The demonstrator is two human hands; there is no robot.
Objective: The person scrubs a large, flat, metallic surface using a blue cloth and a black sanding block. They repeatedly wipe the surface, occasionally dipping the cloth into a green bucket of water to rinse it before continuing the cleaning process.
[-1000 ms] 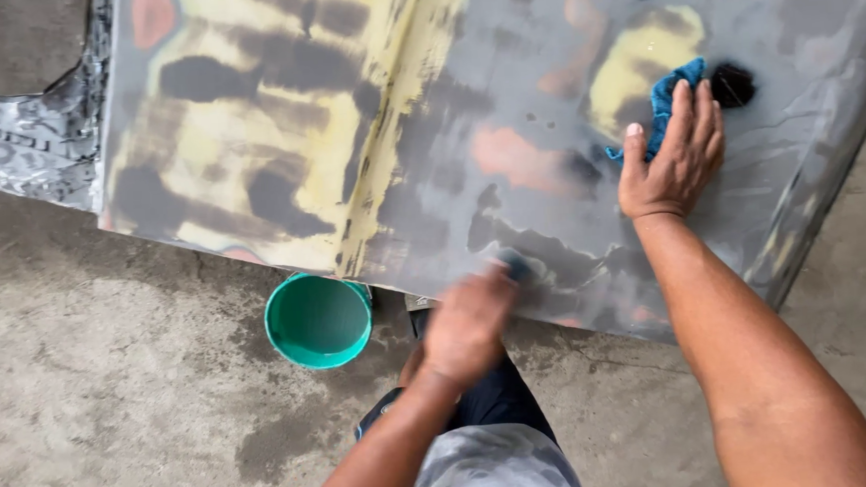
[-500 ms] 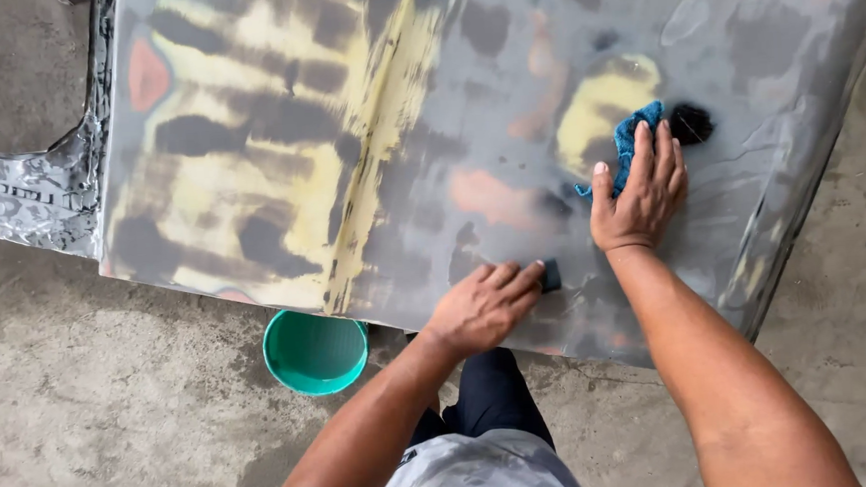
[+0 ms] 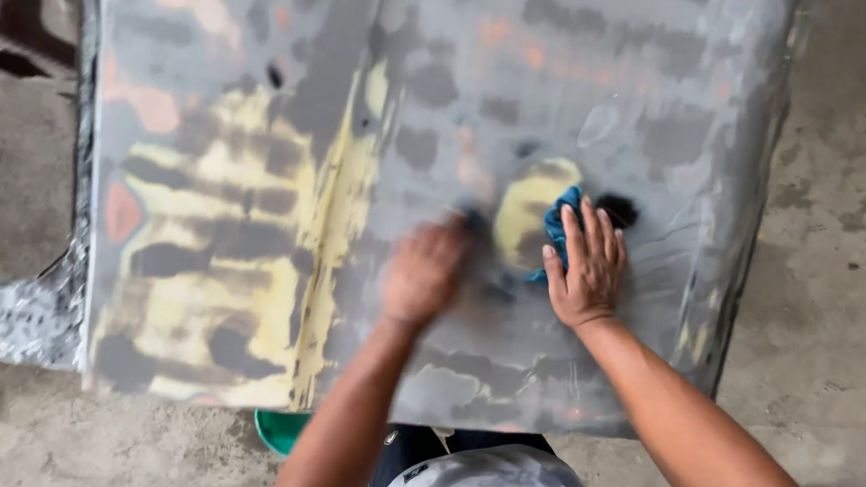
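The right hand (image 3: 587, 264) presses flat, fingers spread, on a soft, limp blue cloth (image 3: 558, 224) at two o'clock on the stiff, wet-looking grey sanded metal panel (image 3: 424, 104), while the blurred left hand (image 3: 423, 272), its grip unclear, rubs beside it.

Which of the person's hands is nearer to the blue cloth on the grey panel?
The right hand. It lies flat on the blue cloth, pressing it to the grey panel. The left hand is blurred and sits apart from the cloth, to its left.
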